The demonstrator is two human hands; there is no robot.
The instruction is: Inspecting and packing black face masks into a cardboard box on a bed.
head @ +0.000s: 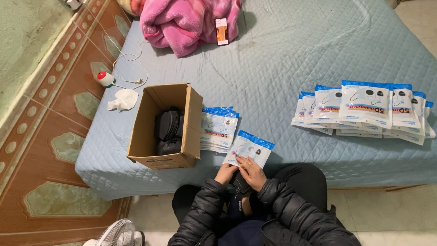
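While both hands meet at the near edge of the bed, the right hand [251,172] lies with its fingers spread flat over the lower corner of a white pouch with a blue top strip [249,148], and the left hand [225,173] has its fingers curled around a dark folded mask [240,182] tucked just under that pouch's open end. The view cannot show how far the mask has gone in, nor whether the left fingertips are inside the opening or only at it.

The pouch rests tilted on the quilted blue bedcover [282,68], its lower edge overhanging toward the person's lap. A slip seems likely if the flat right hand eases its pressure, since the smooth film could slide off the edge. The mask could also bunch at the mouth and crease.

Just to the left lies a short stack of like pouches [218,128], touching the side of an open cardboard box [164,127] that holds more dark masks [169,131]. A careless elbow might push that stack or tip the box, which sits near the bed's edge. Well apart to the right, a fanned row of pouches [364,109] overlaps loosely and could spread if the cover is tugged.

Farther off lie a pink blanket [186,23], a phone [221,31], a crumpled tissue [123,99] and a white cord [129,68].
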